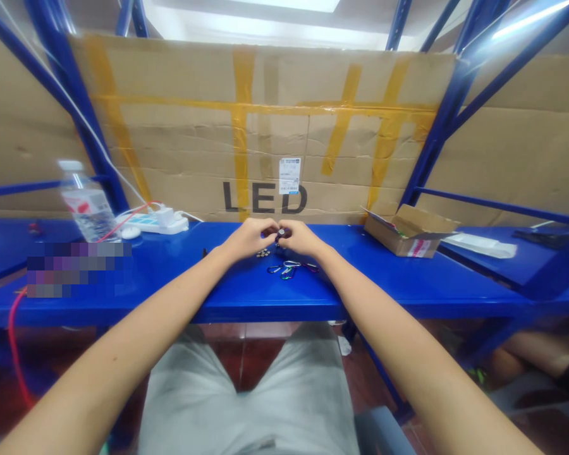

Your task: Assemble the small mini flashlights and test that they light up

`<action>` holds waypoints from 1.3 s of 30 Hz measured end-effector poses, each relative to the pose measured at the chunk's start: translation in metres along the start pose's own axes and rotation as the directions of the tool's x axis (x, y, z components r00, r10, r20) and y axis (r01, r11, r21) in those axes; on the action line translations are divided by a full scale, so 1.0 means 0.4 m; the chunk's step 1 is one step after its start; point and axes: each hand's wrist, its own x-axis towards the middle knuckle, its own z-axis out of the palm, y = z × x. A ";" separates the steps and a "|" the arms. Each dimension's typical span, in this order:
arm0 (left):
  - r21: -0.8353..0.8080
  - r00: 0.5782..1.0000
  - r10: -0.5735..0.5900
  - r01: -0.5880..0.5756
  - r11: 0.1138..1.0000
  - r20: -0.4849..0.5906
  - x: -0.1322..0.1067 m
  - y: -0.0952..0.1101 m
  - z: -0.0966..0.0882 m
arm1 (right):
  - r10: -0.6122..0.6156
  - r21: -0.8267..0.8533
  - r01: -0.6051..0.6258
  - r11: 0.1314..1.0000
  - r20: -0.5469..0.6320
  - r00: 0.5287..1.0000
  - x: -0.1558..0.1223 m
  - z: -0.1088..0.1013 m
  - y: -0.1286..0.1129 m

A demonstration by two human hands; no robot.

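Observation:
My left hand (pixel 250 240) and my right hand (pixel 302 237) meet over the blue table, fingertips close together. Between them is a small dark object with a round silvery face (pixel 281 233). The fingers of my right hand are closed on it. My left thumb and fingers are curled in a pinch at its left side, and what they grip is hidden. Below my hands lie several coloured carabiners (pixel 287 270). A little pile of small metallic pieces (pixel 264 253) rests just under my left hand.
An open cardboard box (pixel 410 234) stands at right, near a white packet (pixel 481 245). At left are a plastic bottle (pixel 88 205), a power strip (pixel 156 221) and a red cable (pixel 15 341). A large cardboard sheet (pixel 184 151) backs the table (pixel 275 309). Another person's leg (pixel 535 354) shows at lower right.

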 end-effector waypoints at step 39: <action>0.256 0.979 0.201 -0.195 0.947 0.003 -0.004 0.000 0.038 | -0.104 -0.067 0.107 0.992 0.047 0.993 -0.001 0.005 -0.010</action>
